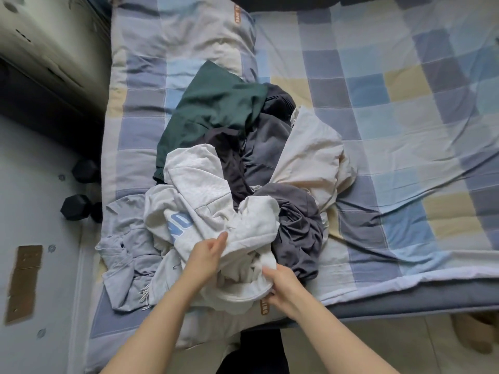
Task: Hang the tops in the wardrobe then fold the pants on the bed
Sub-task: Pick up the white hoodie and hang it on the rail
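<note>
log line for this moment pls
stage: sorting pile | left hand: grips white hoodie | right hand: grips same hoodie | pile on bed

left hand (pixel 206 255) pinching, right hand (pixel 280 286) gripping, forearms extended forward

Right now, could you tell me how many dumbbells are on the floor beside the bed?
2 show, both dark, on the floor against the bed's left edge: one dumbbell farther up, the other dumbbell nearer the camera. The bed may hide more.
</note>
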`<state>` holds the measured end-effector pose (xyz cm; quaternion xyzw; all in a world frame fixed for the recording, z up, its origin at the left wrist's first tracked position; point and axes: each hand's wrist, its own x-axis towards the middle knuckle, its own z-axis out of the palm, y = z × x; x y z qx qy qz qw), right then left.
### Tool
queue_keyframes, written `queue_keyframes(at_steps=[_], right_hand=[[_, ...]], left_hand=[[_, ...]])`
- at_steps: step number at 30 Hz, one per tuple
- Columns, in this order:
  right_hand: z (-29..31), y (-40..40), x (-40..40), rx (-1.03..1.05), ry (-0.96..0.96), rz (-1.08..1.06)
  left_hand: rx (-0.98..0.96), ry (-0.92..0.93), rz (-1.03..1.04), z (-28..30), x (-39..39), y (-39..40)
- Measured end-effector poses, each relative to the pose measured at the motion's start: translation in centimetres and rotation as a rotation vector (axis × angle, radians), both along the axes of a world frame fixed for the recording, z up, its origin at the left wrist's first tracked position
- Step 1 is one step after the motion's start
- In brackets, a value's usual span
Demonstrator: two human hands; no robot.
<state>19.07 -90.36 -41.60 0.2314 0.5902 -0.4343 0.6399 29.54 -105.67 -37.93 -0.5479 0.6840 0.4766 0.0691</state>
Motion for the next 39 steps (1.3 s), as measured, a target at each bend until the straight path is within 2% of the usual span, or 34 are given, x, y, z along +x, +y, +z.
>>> queue_keyframes(at_steps=[4,6,9,12,16,19,21,23,24,27,30,32,35,37,39], right_hand=[[6.4,-0.6,-2.4,-0.165,-0.16,-0.319],[10.1,-1.0,-3.6,-0.23,-0.187,-0.438],[15.9,-1.7,-4.8,-0.376,-0.091,-0.416],[21.9,-1.8,-5.0,-0.531,0.094,-0.322],[29.0,-0.8,-5.1,-0.639,0.556,-0.085],[34.3,1.4,-4.6,-0.74,0.924,0.092],[37.1,3.5,-3.9,-0.743,1.248,0.061],[38.5,5.2,-3.7,-0.588,1.529,-0.07],[39.0,5.8,-3.7,-0.498,1.604,-0.132],[40.6,5.8,-4.4,-0.312,1.596,-0.293],[44.3,5.2,-3.2,-0.277,1.678,-0.39],[46.2,5.4,-2.2,-0.306,1.691,-0.492],[48.6,6.5,-0.6,-0.325,1.707,-0.62],[49.7,7.6,0.8,-0.353,1.731,-0.629],[50.7,8.6,2.8,-0.376,1.729,-0.627]], left_hand=[[-0.044,0.051,-0.01,7.0,2.7,-1.9],[-0.125,-0.048,-0.032,9.8,3.6,-2.4],[-0.357,-0.276,-0.052,13.4,4.3,-3.1],[-0.507,-0.321,0.076,16.7,6.1,-3.8],[-0.582,0.0,0.432,22.1,7.7,-4.7],[-0.472,0.453,0.709,28.2,7.5,-4.8],[-0.379,0.775,0.837,32.4,8.1,-4.6],[-0.265,0.985,0.84,35.6,9.0,-4.0],[-0.221,0.976,0.8,36.7,9.3,-3.7],[-0.15,0.727,0.61,38.7,9.1,-3.2],[-0.217,0.496,0.219,41.1,9.2,-3.4],[-0.278,0.348,0.03,41.9,9.7,-3.4],[-0.457,0.192,0.01,42.1,10.4,-4.0],[-0.588,0.147,0.039,41.8,10.6,-4.3],[-0.588,0.236,0.031,41.5,10.7,-4.4]])
